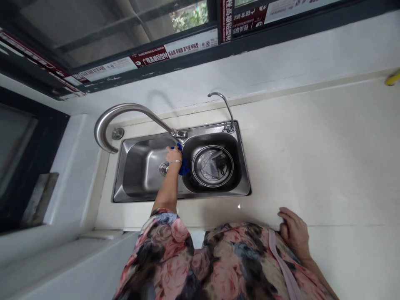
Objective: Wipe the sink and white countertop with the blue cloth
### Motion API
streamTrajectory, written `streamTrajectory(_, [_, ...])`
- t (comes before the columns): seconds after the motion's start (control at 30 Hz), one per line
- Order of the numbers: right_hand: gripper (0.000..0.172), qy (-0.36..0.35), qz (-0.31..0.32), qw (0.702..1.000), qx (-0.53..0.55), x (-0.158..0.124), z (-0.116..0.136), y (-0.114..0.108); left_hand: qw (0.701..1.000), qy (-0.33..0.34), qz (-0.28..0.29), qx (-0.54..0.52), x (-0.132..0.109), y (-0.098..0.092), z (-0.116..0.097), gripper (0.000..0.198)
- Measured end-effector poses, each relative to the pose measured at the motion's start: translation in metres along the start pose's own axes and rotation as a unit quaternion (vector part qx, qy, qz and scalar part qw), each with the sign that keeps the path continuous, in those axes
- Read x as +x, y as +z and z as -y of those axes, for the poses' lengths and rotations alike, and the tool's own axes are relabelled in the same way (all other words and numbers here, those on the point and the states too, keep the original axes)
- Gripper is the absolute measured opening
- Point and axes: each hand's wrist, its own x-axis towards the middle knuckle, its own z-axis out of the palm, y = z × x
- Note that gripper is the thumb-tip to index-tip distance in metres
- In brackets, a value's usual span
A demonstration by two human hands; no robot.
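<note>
My left hand point(173, 155) reaches into the steel double sink point(243, 166) and grips a blue cloth point(184, 166) pressed against the divider between the two basins, just below the base of the big curved faucet point(125, 111). A bracelet sits on that wrist. My right hand point(293, 231) rests on the front edge of the pale countertop point(312, 158), fingers curled over the edge and holding nothing.
The right basin holds a round metal strainer bowl point(212, 166). A small thin tap point(225, 109) stands behind it. A drain point(163, 168) sits in the left basin. A window runs along the back wall. A yellow object point(393, 78) lies at the far right.
</note>
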Motion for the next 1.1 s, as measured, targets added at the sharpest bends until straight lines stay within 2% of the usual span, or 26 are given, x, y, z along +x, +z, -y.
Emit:
streamTrajectory(0.33, [0.027,0.023,0.017,1.0,0.009,-0.001,0.001,-0.001,0.999,0.039,0.014,-0.012,-0.005,0.006,0.011,0.047])
streamTrajectory(0.57, [0.027,0.011,0.007,1.0,-0.002,-0.002,-0.001,0.002,0.985,0.144,0.066,-0.064,-0.008,0.007,0.031,0.03])
streamTrajectory(0.8, [0.031,-0.001,-0.014,1.0,0.013,0.004,-0.001,0.011,0.976,0.124,0.024,-0.178,-0.025,0.002,0.041,0.026])
streamTrajectory(0.87, [0.036,0.01,-0.015,1.0,0.026,0.008,0.006,0.012,0.965,0.13,0.014,-0.228,-0.035,-0.004,0.038,0.027])
streamTrajectory(0.97, [0.042,0.025,-0.031,0.999,0.036,0.019,0.018,0.013,0.938,0.155,0.035,-0.308,-0.045,-0.013,0.023,0.031])
streamTrajectory(1.1, [0.045,0.031,-0.062,0.997,0.044,0.031,0.02,0.014,0.892,0.212,0.098,-0.387,-0.062,-0.026,-0.026,0.04])
